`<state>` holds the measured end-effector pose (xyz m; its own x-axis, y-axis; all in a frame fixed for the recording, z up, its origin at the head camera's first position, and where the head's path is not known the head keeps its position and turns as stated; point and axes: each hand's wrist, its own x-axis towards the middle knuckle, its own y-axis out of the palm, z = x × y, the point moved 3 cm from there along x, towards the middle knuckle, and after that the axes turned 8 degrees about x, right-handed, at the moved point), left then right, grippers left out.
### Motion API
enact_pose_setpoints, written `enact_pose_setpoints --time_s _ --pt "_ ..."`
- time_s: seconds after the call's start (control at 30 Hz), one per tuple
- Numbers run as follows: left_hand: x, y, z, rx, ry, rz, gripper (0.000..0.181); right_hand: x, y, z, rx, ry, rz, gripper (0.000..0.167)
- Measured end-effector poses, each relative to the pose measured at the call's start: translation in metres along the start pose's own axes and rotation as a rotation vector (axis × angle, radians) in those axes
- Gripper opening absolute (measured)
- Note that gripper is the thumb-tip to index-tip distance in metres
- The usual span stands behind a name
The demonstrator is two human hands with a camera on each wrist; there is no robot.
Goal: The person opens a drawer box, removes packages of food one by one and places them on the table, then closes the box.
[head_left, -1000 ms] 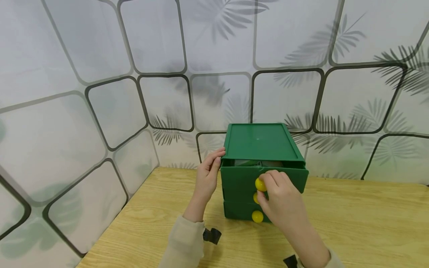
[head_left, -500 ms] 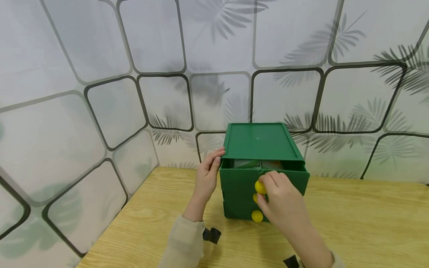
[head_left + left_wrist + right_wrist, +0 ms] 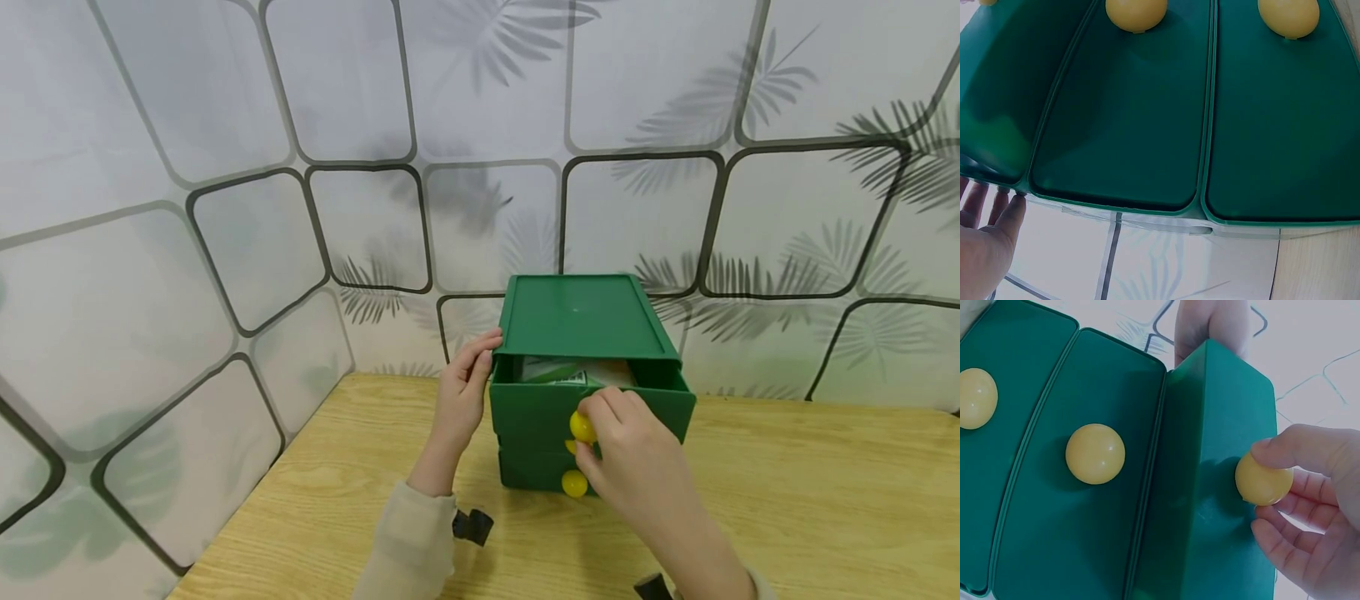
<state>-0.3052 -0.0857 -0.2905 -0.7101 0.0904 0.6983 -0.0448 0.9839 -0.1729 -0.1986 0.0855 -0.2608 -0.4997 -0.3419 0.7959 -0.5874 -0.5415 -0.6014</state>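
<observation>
A small green chest of drawers (image 3: 581, 317) stands on the table, with round yellow knobs on its three drawer fronts. Its top drawer (image 3: 525, 412) is partly pulled out, and a white and green packet (image 3: 558, 371) shows inside. The right hand (image 3: 637, 442) pinches the top knob (image 3: 1264, 479) between thumb and fingers. Against the chest's left side rests the left hand (image 3: 462, 392), its fingers fairly straight and touching near the upper edge. The middle knob (image 3: 1095, 454) and bottom knob (image 3: 574, 483) are untouched.
The wooden table (image 3: 337, 500) extends to both sides of the chest. Behind it hangs a patterned curtain-like backdrop (image 3: 495, 225) with leaf prints. Black pieces of the wrist gear (image 3: 472, 527) show beside the sleeves.
The right hand has drawn the top drawer further out toward the person, so more of the packet is visible. The left hand stays at the chest's side.
</observation>
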Motion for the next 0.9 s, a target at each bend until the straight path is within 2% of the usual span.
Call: enact_pose_setpoints --time_s 0.47,0.9 --pt "-0.0002 -0.0005 -0.0019 0.005 0.017 0.003 0.030 -0.0011 -0.0057 0.0052 -0.001 0.034 0.060 0.030" --pt "-0.0006 -0.0004 -0.0022 0.004 0.006 0.003 0.031 -0.0018 -0.0085 0.0075 -0.005 0.014 0.077 0.030"
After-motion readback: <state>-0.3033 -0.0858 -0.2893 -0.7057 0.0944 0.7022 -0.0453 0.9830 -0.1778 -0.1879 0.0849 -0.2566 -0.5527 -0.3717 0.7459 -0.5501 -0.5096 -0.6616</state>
